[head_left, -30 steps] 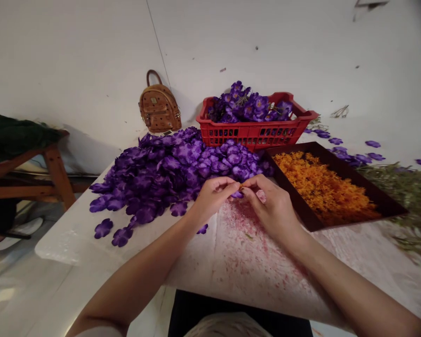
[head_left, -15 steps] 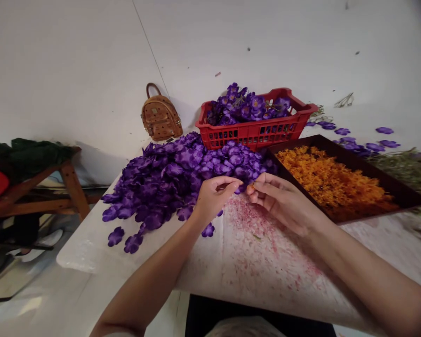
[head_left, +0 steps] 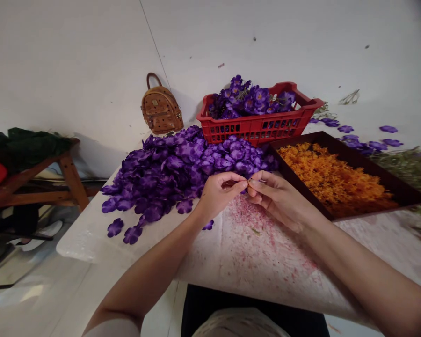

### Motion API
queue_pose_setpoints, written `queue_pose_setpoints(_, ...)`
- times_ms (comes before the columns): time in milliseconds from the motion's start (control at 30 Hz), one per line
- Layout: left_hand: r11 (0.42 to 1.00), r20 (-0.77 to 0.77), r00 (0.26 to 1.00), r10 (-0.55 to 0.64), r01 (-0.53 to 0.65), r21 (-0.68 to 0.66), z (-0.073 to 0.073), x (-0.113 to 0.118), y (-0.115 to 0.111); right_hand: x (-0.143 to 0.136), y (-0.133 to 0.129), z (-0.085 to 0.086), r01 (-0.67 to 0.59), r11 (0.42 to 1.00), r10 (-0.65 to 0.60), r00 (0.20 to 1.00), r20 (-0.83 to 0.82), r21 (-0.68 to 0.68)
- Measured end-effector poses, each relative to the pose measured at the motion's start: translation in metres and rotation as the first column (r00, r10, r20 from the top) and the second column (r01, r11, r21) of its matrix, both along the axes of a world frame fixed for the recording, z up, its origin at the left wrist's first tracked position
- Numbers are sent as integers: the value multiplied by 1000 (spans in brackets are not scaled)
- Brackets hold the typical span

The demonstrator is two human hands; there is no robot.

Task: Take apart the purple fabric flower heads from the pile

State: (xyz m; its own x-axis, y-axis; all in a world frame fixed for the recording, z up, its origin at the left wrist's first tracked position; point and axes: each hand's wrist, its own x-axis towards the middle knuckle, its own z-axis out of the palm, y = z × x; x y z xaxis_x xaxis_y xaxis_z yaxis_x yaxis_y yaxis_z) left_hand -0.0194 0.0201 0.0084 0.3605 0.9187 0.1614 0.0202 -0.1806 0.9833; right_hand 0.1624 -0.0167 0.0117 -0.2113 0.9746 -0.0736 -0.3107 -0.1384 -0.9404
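Note:
My left hand [head_left: 223,191] is pinched, its thumb and forefinger tips meeting those of my right hand. My right hand [head_left: 275,194] is closed in a pinch too, with a tiny dark and orange-looking bit at its fingertips that is too small to name. Both hands are above the table, just in front of a large heap of purple fabric-like petals [head_left: 164,171]. To the right of my right hand lies a dark shallow tray [head_left: 323,136] holding a pile of orange artificial flower centres [head_left: 337,180].
A red plastic basket [head_left: 252,135] of purple flowers stands behind the heap. A small brown backpack [head_left: 161,110] leans on the wall. Green stems [head_left: 410,171] and loose purple petals [head_left: 377,145] lie at right. Reddish crumbs cover the white table [head_left: 210,267]. A wooden bench [head_left: 72,180] stands left.
My left hand has moved right, so its fingertips now meet those of my right hand, where a gap was before. The view has shifted slightly.

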Motion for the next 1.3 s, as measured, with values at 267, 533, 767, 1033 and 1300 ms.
queue_pose_setpoints(267, 993, 54, 997, 53, -47, -106, 0, 2, -2, 2, 2, -2, 109, 957, -184, 945, 269, 271)
queue_pose_setpoints(533, 974, 17, 996, 90, -85, -208, 2, 0, 0, 3, -3, 2, -183, 670, -529, 562, 636, 719)
queue_pose_setpoints(767, 997, -56, 998, 10, -14, -79, 4, -7, -2, 8, -3, 8, -231, 687, -527, 495, 691, 689)
queue_pose_setpoints(1033, 977, -141, 982, 127, -100, 188, -4, -5, -1, 5, 4, -4, 3, 951, -144, 889, 435, 309)
queue_pose_setpoints(1300, 986, -75, 993, 89, -77, 147, -5, 0, -4, 2, 5, -10, 38, 960, -157, 894, 420, 279)
